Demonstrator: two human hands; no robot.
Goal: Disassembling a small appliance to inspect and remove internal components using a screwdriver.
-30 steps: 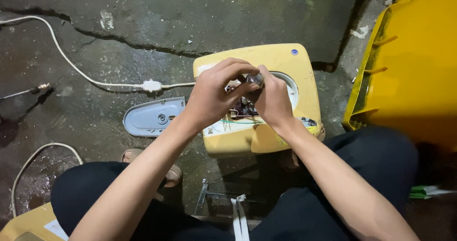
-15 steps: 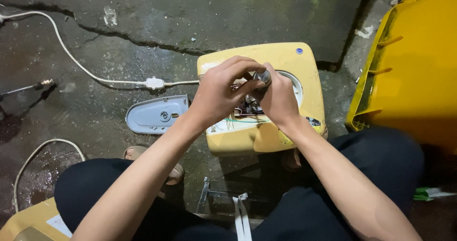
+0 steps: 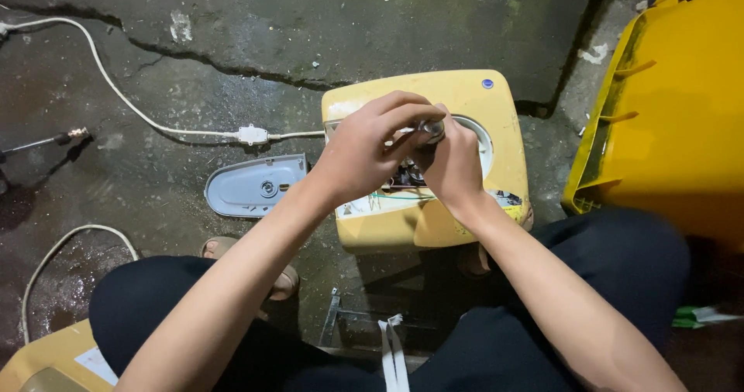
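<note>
Yellow appliance (image 3: 465, 98), one; two hands.

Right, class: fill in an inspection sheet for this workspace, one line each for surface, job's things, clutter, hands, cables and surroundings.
Surface: cracked concrete floor, dark and damp-looking.
Job's things: yellow appliance housing lying on the floor, opened, with wiring showing inside; small metal part held above it.
Clutter: grey plastic cover lying left of the housing.
Hands: left hand and right hand meet over the opening, the fingers of both closed on the metal part.
Cables: white cable with an inline connector runs to the housing; a second white cable loops at lower left.
Surroundings: large yellow bin on the right; metal probe tip at far left.
</note>
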